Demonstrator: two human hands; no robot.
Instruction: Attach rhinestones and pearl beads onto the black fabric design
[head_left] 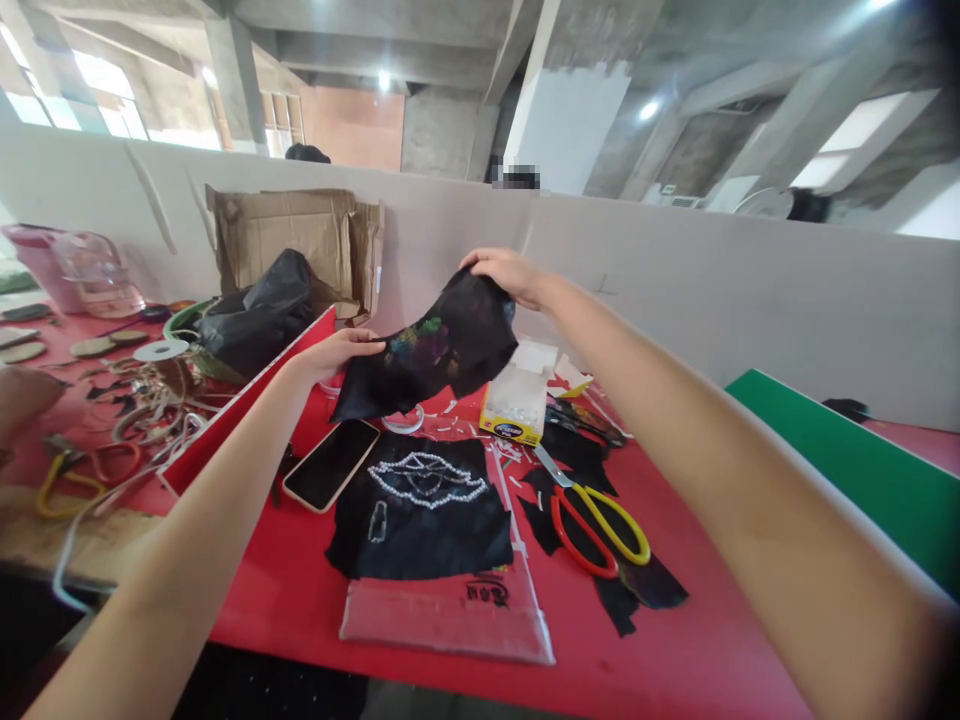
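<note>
A piece of black fabric point(480, 325) with a faint coloured patch hangs stretched in the air between both hands. My left hand point(341, 350) pinches its left edge, and my right hand point(510, 275) grips its upper right corner. Below it lies a second black fabric piece point(450, 535) bearing a lip-shaped outline of pale beads point(427, 480). That piece rests on a clear plastic bag point(450, 625). Scissors point(592, 525) with one red and one yellow handle lie partly spread on black scraps point(622, 600) to the right.
A phone point(330, 465) lies left of the beaded fabric. Behind are a yellow-and-white box point(517, 400) and a cardboard box point(292, 240). Red point(255, 400) and green point(847, 460) dividers stand at the sides. Left of the red one are cords, pliers point(67, 480) and a bottle point(97, 275).
</note>
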